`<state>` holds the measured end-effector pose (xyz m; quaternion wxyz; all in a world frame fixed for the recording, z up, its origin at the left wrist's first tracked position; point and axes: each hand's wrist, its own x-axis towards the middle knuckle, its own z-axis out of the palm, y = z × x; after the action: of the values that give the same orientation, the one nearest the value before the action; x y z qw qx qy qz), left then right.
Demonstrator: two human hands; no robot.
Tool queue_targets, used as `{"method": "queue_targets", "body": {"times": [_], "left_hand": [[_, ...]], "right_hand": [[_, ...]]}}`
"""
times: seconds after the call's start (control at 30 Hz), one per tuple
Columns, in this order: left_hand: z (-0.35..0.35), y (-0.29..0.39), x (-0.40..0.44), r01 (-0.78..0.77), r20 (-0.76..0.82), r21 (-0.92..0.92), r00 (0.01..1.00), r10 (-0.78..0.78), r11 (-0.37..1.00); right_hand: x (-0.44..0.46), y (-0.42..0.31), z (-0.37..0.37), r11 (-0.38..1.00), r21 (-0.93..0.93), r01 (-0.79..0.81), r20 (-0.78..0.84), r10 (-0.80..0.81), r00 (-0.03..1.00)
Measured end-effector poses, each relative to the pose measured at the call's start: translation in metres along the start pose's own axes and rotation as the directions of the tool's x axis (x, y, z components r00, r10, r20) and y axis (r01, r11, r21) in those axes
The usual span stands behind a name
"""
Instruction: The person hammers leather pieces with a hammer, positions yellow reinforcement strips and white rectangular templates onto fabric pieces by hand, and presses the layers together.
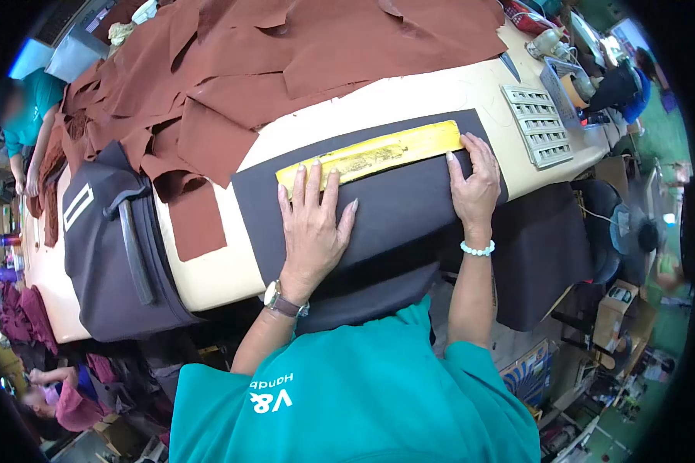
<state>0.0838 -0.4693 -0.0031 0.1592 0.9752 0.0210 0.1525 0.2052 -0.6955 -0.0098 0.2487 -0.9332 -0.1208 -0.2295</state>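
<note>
Cream table (pixel 216 279) carries brown leather (pixel 347 50) on its far side and a dark sheet (pixel 398 204) by its near edge. On that sheet the yellow bar (pixel 371 157) lies just beyond the left hand (pixel 310 231) and right hand (pixel 477 184), long axis left to right, right end farther; more sheet shows nearside than farside. The left, spread, rests fingertips on the bar; the right touches its right end, grip uncertain.

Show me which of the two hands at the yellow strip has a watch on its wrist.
The left hand: its wrist has a watch on a brown strap. The right hand has a pale bead bracelet instead.
</note>
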Motion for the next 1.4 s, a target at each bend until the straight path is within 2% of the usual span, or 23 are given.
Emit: {"method": "queue_targets", "body": {"times": [0.5,0.73,1.0,1.4], "left_hand": [[0.000,0.000,-0.001,0.009,0.022,-0.044,1.000,-0.008,0.999],[-0.009,0.000,-0.007,-0.018,-0.076,-0.112,0.997,0.010,0.993],[-0.022,-0.008,-0.033,0.113,-0.043,-0.047,0.992,-0.115,0.993],[-0.016,-0.007,-0.035,0.118,-0.149,-0.021,0.982,-0.120,0.993]], "right_hand": [[-0.001,-0.003,0.000,0.999,-0.033,-0.014,0.027,0.015,1.000],[-0.001,0.001,-0.001,0.999,0.025,0.036,0.037,-0.037,0.999],[-0.003,0.001,-0.002,0.999,0.015,0.029,0.046,-0.030,0.999],[-0.003,0.000,0.000,1.000,0.026,0.011,0.031,-0.012,0.999]]}}
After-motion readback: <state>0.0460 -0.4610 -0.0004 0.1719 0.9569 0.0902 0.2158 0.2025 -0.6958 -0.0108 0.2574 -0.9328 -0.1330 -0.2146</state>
